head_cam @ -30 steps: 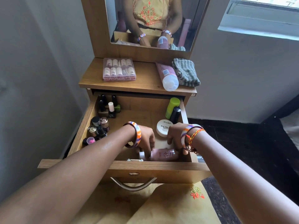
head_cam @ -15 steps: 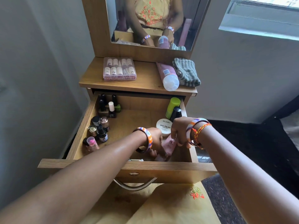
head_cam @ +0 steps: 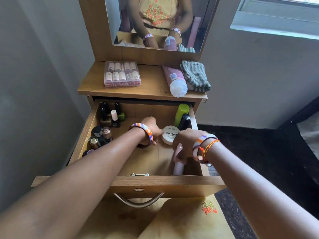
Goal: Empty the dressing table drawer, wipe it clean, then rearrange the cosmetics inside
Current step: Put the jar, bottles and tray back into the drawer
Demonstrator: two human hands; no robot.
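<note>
The drawer [head_cam: 160, 184] stands pulled out below the table [head_cam: 151, 87] top, and the right hand [head_cam: 185, 143] has its grip clenched round a pale pink bottle [head_cam: 178, 167] at the drawer's front right corner. The bottle is motion-blurred, but its long axis appears to run roughly front to back along the right drawer wall, its near end pointing toward the drawer front and its far end hidden under the fingers. The left hand [head_cam: 151, 128] sits just to the left of a round white nail polish remover tub [head_cam: 170, 136], fingers curled toward it and apparently touching its edge; whether that grip has closed on the tub cannot be told. The tub lies between the two hands, right against both. Behind it, a green bottle [head_cam: 181, 113] and a black bottle [head_cam: 184, 121] stand upright in the back right corner, while a cluster of nail polish bottles [head_cam: 110, 116] lines the left side. Judging by this layout, the rearranging stage seems under way: the pink bottle is the right hand's to place, and any slot along the right wall lies straight ahead of it, with the tub as the nearest obstacle. On the table top a second pink bottle [head_cam: 176, 80], a folded striped cloth [head_cam: 196, 75] and a clear box of small bottles [head_cam: 122, 74] await.
</note>
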